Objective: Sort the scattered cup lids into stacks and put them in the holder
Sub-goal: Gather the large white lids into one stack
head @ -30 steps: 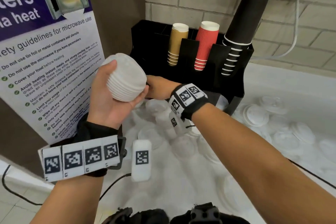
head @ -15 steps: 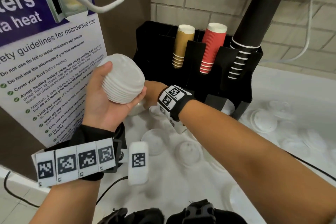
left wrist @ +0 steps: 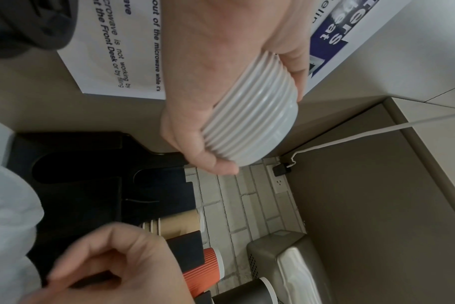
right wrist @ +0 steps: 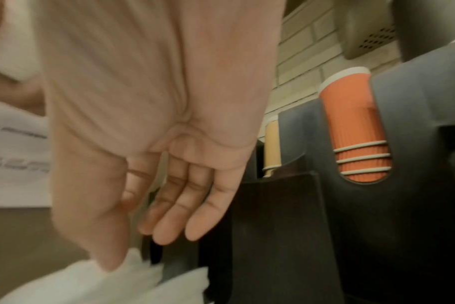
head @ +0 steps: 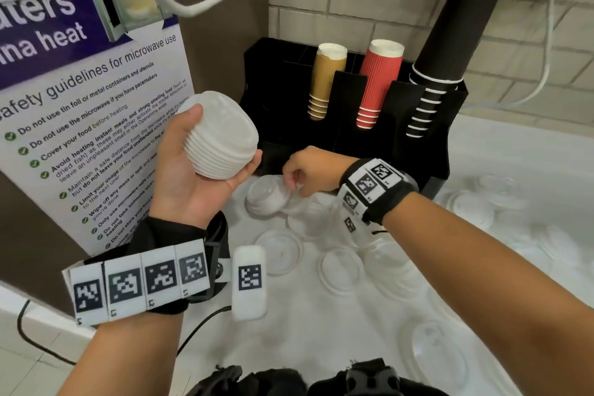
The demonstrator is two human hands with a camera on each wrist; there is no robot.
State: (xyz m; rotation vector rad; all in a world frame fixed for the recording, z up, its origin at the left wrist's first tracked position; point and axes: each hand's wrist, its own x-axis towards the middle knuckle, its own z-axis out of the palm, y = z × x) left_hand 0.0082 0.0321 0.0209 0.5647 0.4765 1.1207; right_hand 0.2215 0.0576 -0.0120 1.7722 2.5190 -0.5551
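Note:
My left hand (head: 196, 177) is raised in front of the poster and grips a tall stack of white lids (head: 221, 135), seen edge-on in the left wrist view (left wrist: 249, 123). Below it, a short lid stack (head: 266, 198) sits on the white counter by the black holder (head: 273, 74). My right hand (head: 305, 170) is at this short stack, thumb and forefinger pinching the rim of its top lid (right wrist: 96, 281); the other fingers (right wrist: 192, 205) hang loose. The holder's left compartments look empty.
Tan cups (head: 324, 83), red cups (head: 379, 83) and a tall black cup stack (head: 450, 51) fill the holder's right slots. Loose lids (head: 279, 251) lie across the counter, more at the right (head: 472, 212). A poster panel (head: 80, 106) stands at the left.
My right hand has drawn back from under the left hand's stack to the short stack on the counter. The left hand still holds its stack in the same place.

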